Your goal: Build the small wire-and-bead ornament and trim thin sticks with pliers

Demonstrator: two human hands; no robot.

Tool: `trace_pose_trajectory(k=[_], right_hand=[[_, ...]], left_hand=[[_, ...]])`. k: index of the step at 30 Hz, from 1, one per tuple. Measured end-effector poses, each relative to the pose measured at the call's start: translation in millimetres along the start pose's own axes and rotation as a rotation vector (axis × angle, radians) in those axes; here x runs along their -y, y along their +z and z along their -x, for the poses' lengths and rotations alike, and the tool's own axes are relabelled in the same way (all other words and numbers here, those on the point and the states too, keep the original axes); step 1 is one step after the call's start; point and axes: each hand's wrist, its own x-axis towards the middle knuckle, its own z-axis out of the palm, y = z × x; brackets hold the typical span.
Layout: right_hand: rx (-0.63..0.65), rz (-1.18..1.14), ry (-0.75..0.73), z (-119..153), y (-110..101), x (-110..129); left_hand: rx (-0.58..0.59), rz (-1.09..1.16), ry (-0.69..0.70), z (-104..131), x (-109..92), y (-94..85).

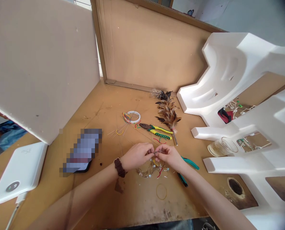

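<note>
My left hand (138,155) and my right hand (168,156) meet fingertip to fingertip over the table. Both are closed in a pinch on what looks like thin wire, mostly hidden by the fingers. Right below them lies a tangle of fine wire with shiny beads (150,175) and bits of red and yellow. Teal-handled pliers (190,163) are partly covered by my right hand and forearm. Beyond the hands are combination pliers (156,130) with yellow-green handles. A white ring (134,117) with coloured strands lies to their left.
A brown feather duster (169,113) lies behind the pliers. On the left are a blurred-out phone (83,151) and a white power bank (19,172) with a cable. A glass (222,147) stands among white foam pieces (225,164) on the right. A rubber band (161,191) lies in front.
</note>
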Motion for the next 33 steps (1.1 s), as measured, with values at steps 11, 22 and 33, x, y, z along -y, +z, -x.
trace_pose_trajectory(k=[11,22,33], right_hand=[[-0.003,-0.022,0.030,0,-1,-1],[-0.168,0.851,-0.587,7,2,-9],[-0.156,0.998,-0.872,8,-5,-18]], left_hand=[[0.013,-0.133,0.059,4,-7,-0.1],[0.017,0.288,-0.044,-1,-2,4.6],[0.036,0.304,-0.067,-3,5,10.8]])
